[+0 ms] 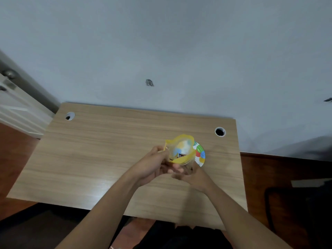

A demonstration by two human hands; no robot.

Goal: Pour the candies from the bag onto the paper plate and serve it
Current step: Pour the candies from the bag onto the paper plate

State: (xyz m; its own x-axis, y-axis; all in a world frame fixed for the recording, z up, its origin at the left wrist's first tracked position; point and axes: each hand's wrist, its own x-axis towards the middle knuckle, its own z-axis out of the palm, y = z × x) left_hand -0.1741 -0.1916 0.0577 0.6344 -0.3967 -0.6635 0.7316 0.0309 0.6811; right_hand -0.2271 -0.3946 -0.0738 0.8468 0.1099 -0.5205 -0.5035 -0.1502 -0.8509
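A clear candy bag with a yellow rim is held above the wooden table, its mouth pulled open and facing me. My left hand grips the bag's left edge. My right hand holds its lower right side. Behind and under the bag lies the paper plate, white with red, green, blue and yellow patches; only its right part shows. Blurred pale shapes show through the bag; I cannot make out single candies.
Two round cable holes are set in the table, one at the back left and one at the back right. A grey wall rises behind the table. A white door stands at the left, and a dark chair at the right.
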